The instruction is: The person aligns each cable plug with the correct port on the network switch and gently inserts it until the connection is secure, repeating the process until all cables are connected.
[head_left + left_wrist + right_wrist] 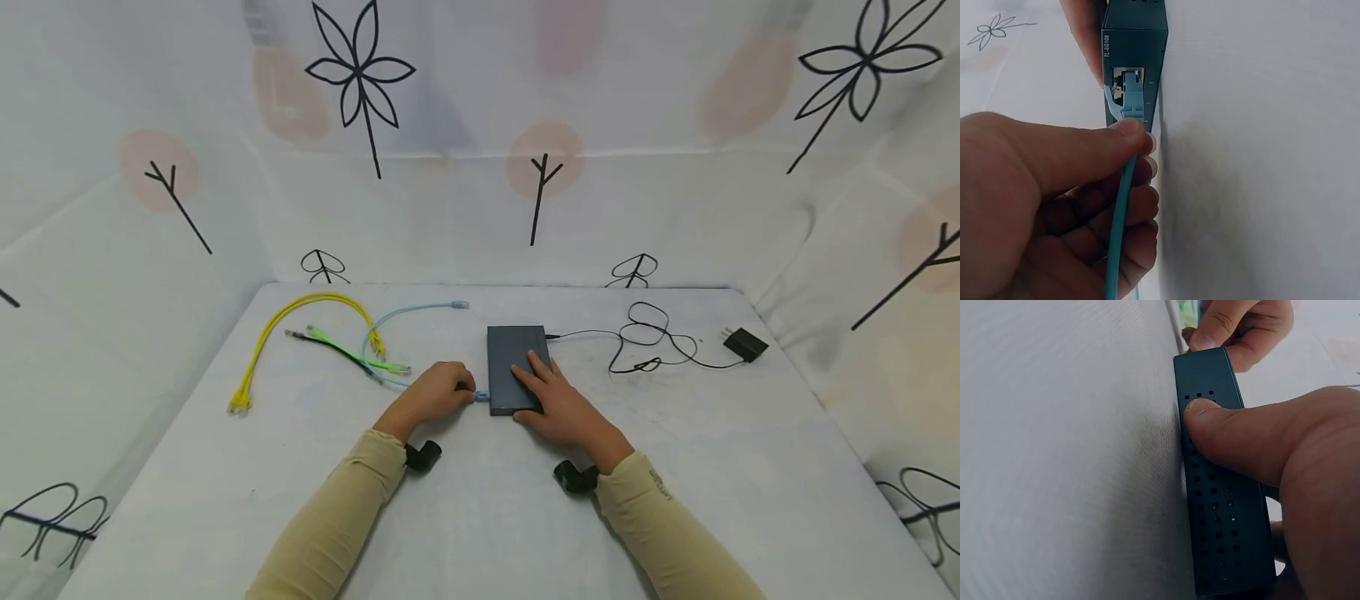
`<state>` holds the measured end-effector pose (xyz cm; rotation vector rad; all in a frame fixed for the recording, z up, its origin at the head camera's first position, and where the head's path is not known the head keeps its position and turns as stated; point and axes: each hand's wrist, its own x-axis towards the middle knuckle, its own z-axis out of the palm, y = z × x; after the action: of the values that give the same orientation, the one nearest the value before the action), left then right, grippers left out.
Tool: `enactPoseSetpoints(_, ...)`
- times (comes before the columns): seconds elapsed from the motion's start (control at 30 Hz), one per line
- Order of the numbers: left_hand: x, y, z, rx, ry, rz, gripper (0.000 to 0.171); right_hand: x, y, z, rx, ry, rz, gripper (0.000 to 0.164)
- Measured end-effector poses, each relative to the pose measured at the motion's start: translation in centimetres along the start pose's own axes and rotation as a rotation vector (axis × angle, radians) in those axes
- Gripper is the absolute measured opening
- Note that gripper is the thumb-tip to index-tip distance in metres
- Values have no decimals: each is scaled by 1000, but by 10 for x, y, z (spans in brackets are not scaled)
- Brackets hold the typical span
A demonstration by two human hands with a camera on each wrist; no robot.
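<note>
A dark network switch point(513, 367) marked TL-SG108 lies flat on the white table. With thumb and fingertips my left hand point(438, 392) pinches the light blue network cable point(1121, 212) just behind its plug point(1133, 97). That plug is at a port in the switch's left side, its tip within the opening. Across the switch, my right hand point(558, 400) holds it in place: some fingers are spread over the top, while the thumb point(1235, 431) presses the vented near side. A thin black power lead point(585, 333) runs into the switch's right side.
Left of the switch lie yellow cables point(262, 342), a green cable point(375, 364) and a black cable point(330, 344). The blue cable's other plug point(460, 305) lies behind them. At the right is a black power adapter point(745, 344) with its tangled lead. White printed cloth point(450, 208) encloses the table.
</note>
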<state>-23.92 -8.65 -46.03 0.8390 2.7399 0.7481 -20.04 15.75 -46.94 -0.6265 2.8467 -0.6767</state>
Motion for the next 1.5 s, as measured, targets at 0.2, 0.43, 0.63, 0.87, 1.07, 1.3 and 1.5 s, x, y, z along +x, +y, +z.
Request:
enactPoseSetpoints(0.2, -1, -1, -1, -15, 11, -9, 10, 1, -3, -1, -8, -4, 21, 75)
enactPoseSetpoints(0.43, -1, -3, 2, -42, 21, -44, 11, 1, -3, -3, 9, -4, 73, 76)
enactPoseSetpoints(0.63, -4, -1, 1, -33, 11, -60, 11, 0, -1, -2, 28, 4, 71, 76)
enactPoseSetpoints(0.87, -9, -2, -8, -13, 31, -92, 12, 1, 1, -2, 26, 0, 72, 77)
enactPoseSetpoints(1.07, -13, -10, -15, -7, -13, -153, 8, 0, 1, -3, 28, 4, 56, 77)
enactPoseSetpoints(1.3, -18, -22, -24, -27, -34, -165, 9, -1, 0, -4, 35, 4, 52, 76)
enactPoseSetpoints(1.5, -24, -32, -38, -38, 16, -195, 13, -2, 0, -6, 45, 8, 45, 76)
